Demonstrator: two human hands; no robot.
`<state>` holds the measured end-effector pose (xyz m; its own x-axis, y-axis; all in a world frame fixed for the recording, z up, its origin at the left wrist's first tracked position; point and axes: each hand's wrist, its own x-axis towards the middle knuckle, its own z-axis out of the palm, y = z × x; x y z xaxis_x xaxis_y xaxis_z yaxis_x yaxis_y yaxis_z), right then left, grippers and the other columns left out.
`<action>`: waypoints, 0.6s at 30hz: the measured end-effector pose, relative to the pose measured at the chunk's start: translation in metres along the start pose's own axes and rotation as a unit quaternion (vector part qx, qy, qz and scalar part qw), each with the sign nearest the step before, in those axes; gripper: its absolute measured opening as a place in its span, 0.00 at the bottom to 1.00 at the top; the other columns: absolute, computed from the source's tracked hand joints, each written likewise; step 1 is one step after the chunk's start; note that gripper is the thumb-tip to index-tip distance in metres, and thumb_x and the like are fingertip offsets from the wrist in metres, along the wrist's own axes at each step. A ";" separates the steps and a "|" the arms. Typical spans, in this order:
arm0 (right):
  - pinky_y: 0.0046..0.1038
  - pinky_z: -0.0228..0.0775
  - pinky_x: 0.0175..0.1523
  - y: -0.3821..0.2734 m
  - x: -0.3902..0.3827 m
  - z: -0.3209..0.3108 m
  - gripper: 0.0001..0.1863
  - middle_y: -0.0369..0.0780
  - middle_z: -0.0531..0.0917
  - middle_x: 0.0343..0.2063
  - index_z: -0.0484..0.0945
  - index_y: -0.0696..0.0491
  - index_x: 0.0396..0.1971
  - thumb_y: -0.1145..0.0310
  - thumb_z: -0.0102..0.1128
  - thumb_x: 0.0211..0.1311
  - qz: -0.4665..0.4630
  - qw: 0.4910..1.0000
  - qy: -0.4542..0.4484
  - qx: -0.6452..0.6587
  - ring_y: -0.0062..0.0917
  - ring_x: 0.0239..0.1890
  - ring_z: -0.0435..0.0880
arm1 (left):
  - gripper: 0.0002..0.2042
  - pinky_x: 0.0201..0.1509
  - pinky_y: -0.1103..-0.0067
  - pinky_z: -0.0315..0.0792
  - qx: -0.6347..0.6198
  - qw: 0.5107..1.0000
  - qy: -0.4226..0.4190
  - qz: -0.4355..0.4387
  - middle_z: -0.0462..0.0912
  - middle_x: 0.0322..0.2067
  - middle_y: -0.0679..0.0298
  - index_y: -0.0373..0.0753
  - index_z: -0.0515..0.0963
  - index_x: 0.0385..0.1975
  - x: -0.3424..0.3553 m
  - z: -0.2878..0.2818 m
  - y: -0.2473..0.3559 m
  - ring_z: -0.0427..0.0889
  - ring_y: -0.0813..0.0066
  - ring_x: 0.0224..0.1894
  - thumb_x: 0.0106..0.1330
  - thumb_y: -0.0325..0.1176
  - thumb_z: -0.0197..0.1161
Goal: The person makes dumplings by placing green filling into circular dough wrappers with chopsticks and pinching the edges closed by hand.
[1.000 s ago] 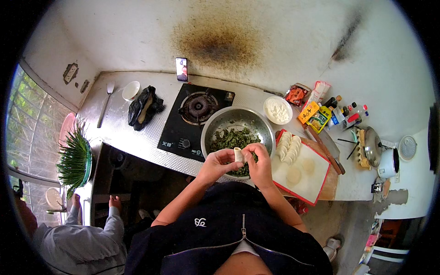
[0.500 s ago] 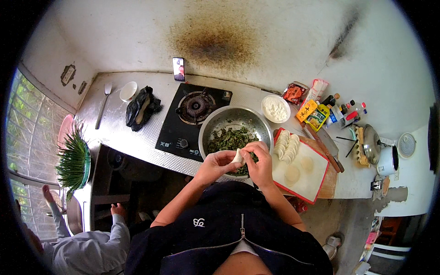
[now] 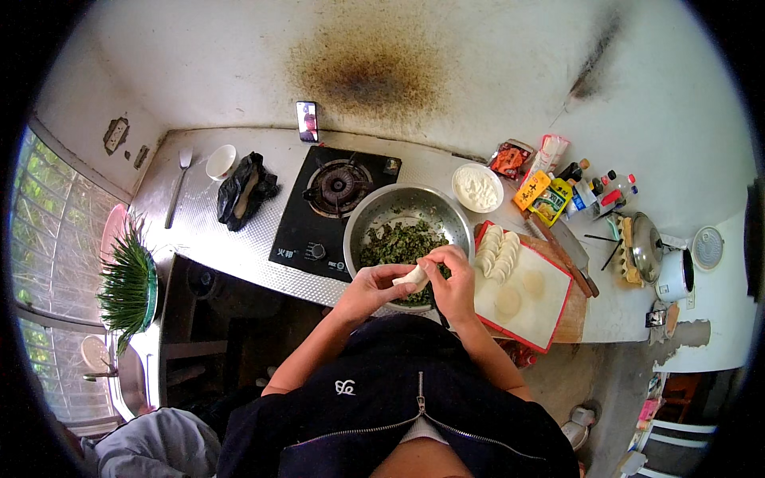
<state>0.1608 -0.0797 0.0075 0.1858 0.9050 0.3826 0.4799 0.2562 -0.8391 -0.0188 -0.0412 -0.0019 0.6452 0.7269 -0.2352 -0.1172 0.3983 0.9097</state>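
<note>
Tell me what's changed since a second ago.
The dumpling, upright then, now slants between the left hand and right hand. The person in grey has sunk toward the picture's lower edge, their hands no longer clearly showing. Nothing was let go; the metal bowl, lined-up dumplings and two flat wrappers stayed put.

The left hand (image 3: 366, 293) and right hand (image 3: 453, 288) pinch a dumpling (image 3: 410, 277) above a steel bowl (image 3: 453, 221) of chopped greens (image 3: 401, 241)

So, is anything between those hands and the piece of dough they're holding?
Nothing visible: the left hand and right hand both pinch the dough directly, over the steel bowl's near side.
</note>
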 end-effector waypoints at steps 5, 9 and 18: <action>0.32 0.67 0.39 0.008 0.004 -0.001 0.13 0.43 0.78 0.30 0.76 0.60 0.29 0.65 0.53 0.68 0.033 0.999 -0.010 0.021 0.33 0.32 0.77 | 0.18 0.42 0.85 0.73 -0.029 0.999 0.002 -0.021 0.82 0.42 0.65 0.32 0.76 0.53 0.002 -0.006 -0.003 0.78 0.84 0.37 0.64 0.32 0.64; 0.33 0.65 0.35 0.019 -0.002 -0.006 0.18 0.44 0.75 0.23 0.73 0.60 0.31 0.60 0.46 0.72 0.166 0.980 -0.096 0.044 0.34 0.26 0.74 | 0.18 0.42 0.86 0.73 -0.058 0.998 0.012 -0.024 0.82 0.43 0.65 0.32 0.75 0.54 0.004 -0.006 0.000 0.78 0.85 0.36 0.66 0.32 0.62; 0.31 0.60 0.27 0.006 0.000 -0.006 0.17 0.45 0.69 0.17 0.71 0.60 0.29 0.61 0.47 0.71 0.161 0.978 -0.118 0.055 0.28 0.19 0.67 | 0.16 0.44 0.84 0.76 -0.112 0.992 0.013 -0.063 0.81 0.44 0.62 0.31 0.75 0.53 0.007 -0.012 -0.005 0.80 0.80 0.38 0.69 0.33 0.58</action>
<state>0.1684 -0.0804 0.0045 0.1026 0.9947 0.0021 0.3323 -0.0323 -0.9426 -0.0231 -0.0314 -0.0120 0.6464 0.6761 -0.3535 -0.2039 0.5996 0.7739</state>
